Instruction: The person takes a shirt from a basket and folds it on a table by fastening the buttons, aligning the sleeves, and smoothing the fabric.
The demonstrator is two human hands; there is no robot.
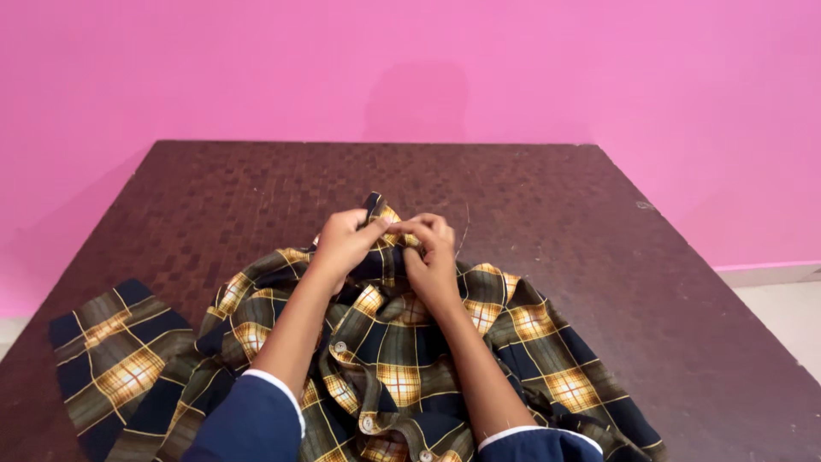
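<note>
Both the left hand (346, 239) and right hand (432, 252) pinch the shirt (385, 359) collar mid-table (599, 222); fingers are best kept close at the button, cloth taut.

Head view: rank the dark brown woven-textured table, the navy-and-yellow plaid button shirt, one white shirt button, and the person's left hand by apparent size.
1. Dark brown woven-textured table
2. Navy-and-yellow plaid button shirt
3. Left hand, which looks about the same size as the right hand
4. White shirt button

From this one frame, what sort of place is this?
Probably a room in a home: a dark brown table against a plain pink wall, with a plaid shirt spread out under both hands.
</note>
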